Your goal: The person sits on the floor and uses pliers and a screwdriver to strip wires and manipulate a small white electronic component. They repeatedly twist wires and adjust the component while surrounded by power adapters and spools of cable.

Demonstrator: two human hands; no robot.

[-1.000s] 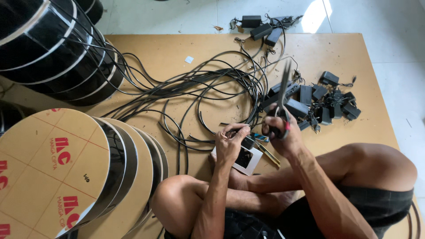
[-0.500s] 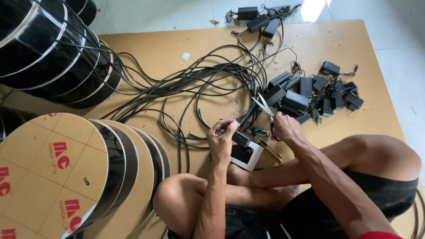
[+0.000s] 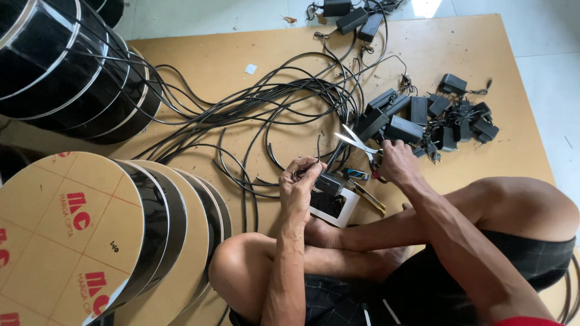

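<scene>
Left hand: the left hand (image 3: 300,184) is closed, its fingertips pinching the end of a thin black cable (image 3: 319,148) that rises from the grip toward 12 o'clock.
Right hand: the right hand (image 3: 396,162) is closed around the handles of a pair of metal scissors with red handles (image 3: 357,145); the blades stand open and point toward 10 o'clock, their tips near the pinched cable, at 2 o'clock of the left hand.
Cable bundle: a loose tangle of long black cables (image 3: 266,102) spreads from the hands toward 10 and 12 o'clock across the board.
Below the hands: a small white-framed rectangular tray with a dark inside (image 3: 331,205) lies at 5 o'clock of the left hand, a small black block resting at its upper edge; just beside it, at 3 o'clock, lies a yellow-handled tool (image 3: 370,197).
Adapters: a heap of black box-shaped power adapters (image 3: 423,118) sits at 1 o'clock of the right hand; a few more black adapters (image 3: 353,15) lie at 12 o'clock, at the board's far edge.
Surface: a tan fibreboard sheet (image 3: 483,157) carries all of this, laid on a pale tiled floor (image 3: 544,36).
Discs: round flat discs with brown paper backing printed in red (image 3: 66,235) lean in a row at 9 o'clock; glossy black discs with pale rims (image 3: 66,72) are stacked at 10 o'clock.
Posture: the person sits cross-legged, bare knees (image 3: 241,271) at 6 o'clock.
</scene>
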